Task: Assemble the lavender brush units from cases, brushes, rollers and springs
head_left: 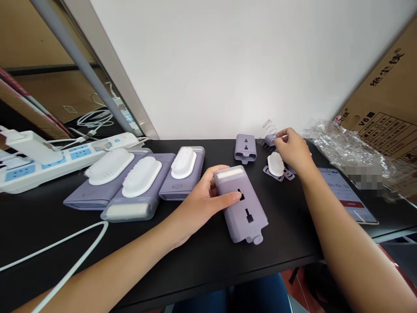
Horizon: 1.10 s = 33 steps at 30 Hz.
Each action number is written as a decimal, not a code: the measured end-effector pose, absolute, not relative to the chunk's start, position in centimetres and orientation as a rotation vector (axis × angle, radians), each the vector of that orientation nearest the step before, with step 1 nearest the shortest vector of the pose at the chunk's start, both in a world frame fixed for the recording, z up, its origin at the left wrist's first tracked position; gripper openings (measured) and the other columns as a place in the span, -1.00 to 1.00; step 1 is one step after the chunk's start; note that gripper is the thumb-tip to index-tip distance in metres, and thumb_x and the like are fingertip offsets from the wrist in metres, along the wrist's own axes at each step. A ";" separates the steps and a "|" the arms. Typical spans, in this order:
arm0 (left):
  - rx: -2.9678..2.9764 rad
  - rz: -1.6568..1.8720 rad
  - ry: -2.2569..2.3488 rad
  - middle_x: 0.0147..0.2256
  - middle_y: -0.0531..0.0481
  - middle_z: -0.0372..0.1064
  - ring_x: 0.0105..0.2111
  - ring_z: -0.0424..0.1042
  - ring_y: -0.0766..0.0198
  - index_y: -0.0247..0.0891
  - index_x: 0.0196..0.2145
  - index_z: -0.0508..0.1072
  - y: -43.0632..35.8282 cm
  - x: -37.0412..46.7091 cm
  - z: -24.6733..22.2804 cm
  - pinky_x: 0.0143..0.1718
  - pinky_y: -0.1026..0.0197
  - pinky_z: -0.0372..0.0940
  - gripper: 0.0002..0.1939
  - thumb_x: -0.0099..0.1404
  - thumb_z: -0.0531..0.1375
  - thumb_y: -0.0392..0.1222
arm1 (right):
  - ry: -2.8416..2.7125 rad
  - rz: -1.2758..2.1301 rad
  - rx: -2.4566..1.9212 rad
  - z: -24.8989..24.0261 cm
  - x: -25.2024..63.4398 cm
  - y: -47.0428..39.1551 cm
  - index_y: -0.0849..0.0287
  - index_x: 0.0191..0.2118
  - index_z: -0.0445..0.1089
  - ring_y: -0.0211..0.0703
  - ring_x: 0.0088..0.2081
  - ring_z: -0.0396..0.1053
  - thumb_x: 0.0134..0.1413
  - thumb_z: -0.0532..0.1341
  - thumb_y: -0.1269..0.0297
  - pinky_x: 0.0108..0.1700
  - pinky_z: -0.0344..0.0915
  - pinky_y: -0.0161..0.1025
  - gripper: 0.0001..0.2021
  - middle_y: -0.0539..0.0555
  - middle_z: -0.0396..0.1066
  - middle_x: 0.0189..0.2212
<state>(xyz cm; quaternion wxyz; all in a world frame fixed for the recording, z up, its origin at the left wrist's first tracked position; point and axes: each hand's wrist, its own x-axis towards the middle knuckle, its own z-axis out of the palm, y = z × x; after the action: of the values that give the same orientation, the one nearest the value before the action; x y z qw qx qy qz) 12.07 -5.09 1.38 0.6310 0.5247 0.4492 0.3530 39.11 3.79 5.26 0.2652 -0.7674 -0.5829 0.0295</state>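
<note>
My left hand [211, 193] is closed around a purple plastic case [241, 204] with two keyhole slots, a clear end with a white strip, and a tab at its open end. Farther off, my right hand [291, 150] pinches a small purple plastic part [270, 139]. Metal springs [269, 126] lie beside that part. Just below it rest a white-bristled brush head [276, 164] and flat purple pieces [288, 174], partly hidden by my hand. A smaller purple case [245, 148] with slots stands near the wall, between my hands.
Several purple cases [176, 186] topped with white brush heads [141, 176] lie at left. Behind them is a power strip [78, 156]; a white cable [94, 243] crosses the front left. At right are a phone [347, 195] showing a timer, clear plastic wrap [345, 148] and a cardboard box [387, 108].
</note>
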 end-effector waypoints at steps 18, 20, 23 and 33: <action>1.345 0.839 1.244 0.20 -0.06 0.47 0.21 0.48 -0.08 0.05 0.33 0.27 -5.0 12.3 0.6 0.15 -0.04 0.47 -0.22 0.26 0.42 0.22 | -1.541 0.164 -2.281 6.0 42.8 3.6 0.10 0.28 0.36 0.26 0.10 0.51 0.19 0.15 0.11 0.02 0.43 0.02 -0.44 0.35 0.45 0.26; 1.362 0.827 1.265 0.21 -0.06 0.46 0.22 0.47 -0.09 0.05 0.33 0.27 -5.1 12.3 0.7 0.17 -0.06 0.45 -0.23 0.28 0.40 0.22 | -1.537 0.164 -2.315 6.2 43.1 3.5 0.10 0.23 0.40 0.25 0.06 0.53 0.17 0.17 0.09 -0.02 0.43 0.01 -0.47 0.33 0.53 0.17; 1.395 0.823 1.265 0.22 -0.06 0.45 0.23 0.45 -0.09 0.06 0.34 0.26 -5.1 12.4 0.7 0.20 -0.08 0.41 -0.25 0.30 0.37 0.23 | -1.594 0.196 -2.353 6.1 42.8 3.4 0.07 0.02 0.53 0.23 0.00 0.56 0.16 0.21 0.07 -0.06 0.41 -0.03 -0.63 0.26 0.62 0.01; 1.419 0.813 1.234 0.25 -0.08 0.42 0.26 0.41 -0.12 0.05 0.34 0.29 -5.2 12.3 1.1 0.20 -0.05 0.39 -0.23 0.29 0.39 0.25 | -1.858 0.216 -2.418 5.4 39.2 2.6 0.07 0.22 0.47 0.38 0.15 0.51 0.22 0.22 -0.10 0.01 0.38 0.09 -0.45 0.32 0.57 0.16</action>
<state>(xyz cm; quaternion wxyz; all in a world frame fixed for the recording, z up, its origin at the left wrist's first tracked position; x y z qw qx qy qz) 12.29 -5.22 1.10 0.5198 0.5919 0.5144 0.3389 39.23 2.63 5.37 0.0421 -0.7902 -0.6073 0.0706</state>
